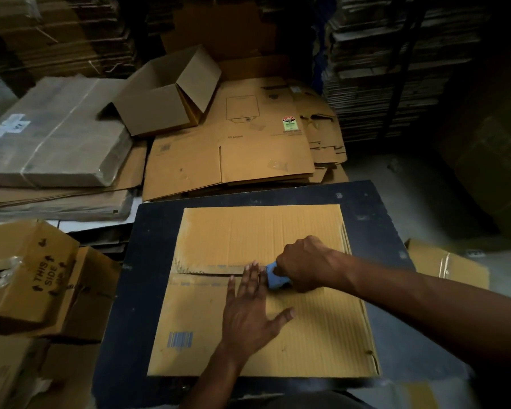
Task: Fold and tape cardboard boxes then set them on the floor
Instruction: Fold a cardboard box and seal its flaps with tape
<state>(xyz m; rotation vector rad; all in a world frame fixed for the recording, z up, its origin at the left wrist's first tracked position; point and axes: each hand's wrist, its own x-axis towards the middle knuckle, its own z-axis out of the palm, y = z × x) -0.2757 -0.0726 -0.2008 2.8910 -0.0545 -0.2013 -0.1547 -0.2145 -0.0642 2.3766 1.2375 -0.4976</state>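
Cardboard box [248, 290], corrugated, flat on black tabletop [148, 231] at frame centre; left hand [248, 311] presses flat-fingered, right hand [304, 264] grips blue tape dispenser [273, 276].

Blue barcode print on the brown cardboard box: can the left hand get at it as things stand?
Probably yes: the left hand lies flat on the brown cardboard box, and bare cardboard separates it from the blue barcode print.

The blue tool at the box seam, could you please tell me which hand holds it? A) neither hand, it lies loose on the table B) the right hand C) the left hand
B: the right hand grips the blue tool at the seam, while the left hand presses flat on the box.
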